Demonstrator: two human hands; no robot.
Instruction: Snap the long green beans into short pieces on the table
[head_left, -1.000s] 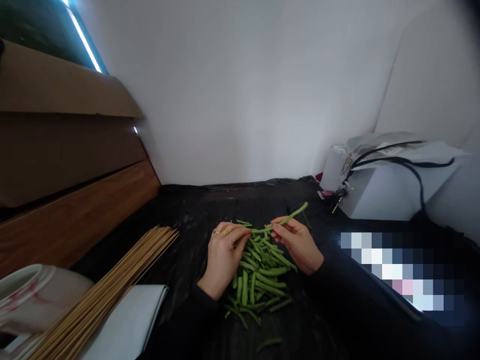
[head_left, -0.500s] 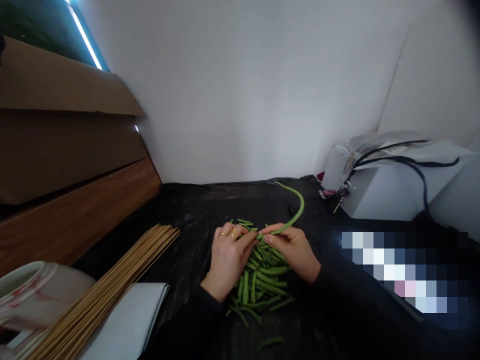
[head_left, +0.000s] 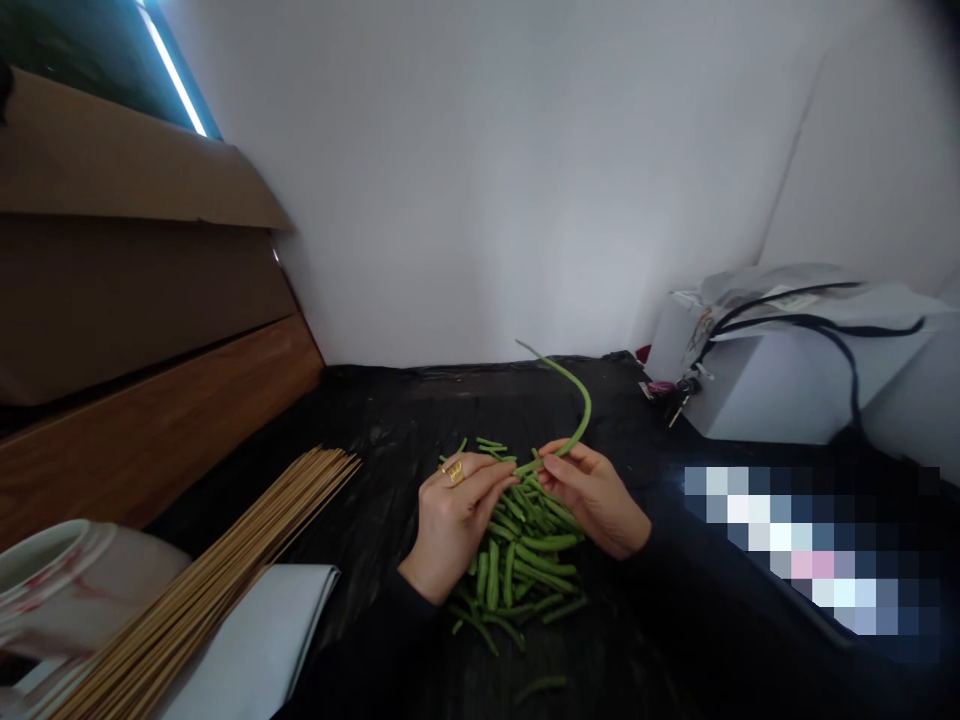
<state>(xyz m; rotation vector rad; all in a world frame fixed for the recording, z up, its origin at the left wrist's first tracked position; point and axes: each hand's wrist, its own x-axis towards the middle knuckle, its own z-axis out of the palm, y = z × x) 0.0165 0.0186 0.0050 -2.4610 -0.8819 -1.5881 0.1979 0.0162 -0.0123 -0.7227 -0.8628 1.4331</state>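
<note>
A long green bean (head_left: pixel 584 400) curves up and back from between my hands, its thin far tip pointing left. My right hand (head_left: pixel 598 498) grips it between thumb and fingers. At the bean's near end, my left hand (head_left: pixel 455 515), with gold rings on it, is closed in a pinch on the same bean. Beneath both hands lies a heap of short green bean pieces (head_left: pixel 517 575). One single piece (head_left: pixel 541 686) rests apart, closer to me. The heap's upper part is partly hidden by my hands.
Black plastic sheeting (head_left: pixel 375 420) covers the surface. On the left are a bundle of thin wooden sticks (head_left: pixel 247 545), a folded white sheet (head_left: pixel 262 630) and a pale jar (head_left: pixel 112 580). A white bag (head_left: pixel 787 370) with keys (head_left: pixel 681 400) stands at right, behind a blurred-out device (head_left: pixel 795 550).
My hands have moved slightly apart along the bean, the right one shifting right. The bean's free end has swung left and upward. The heap looks the same.
</note>
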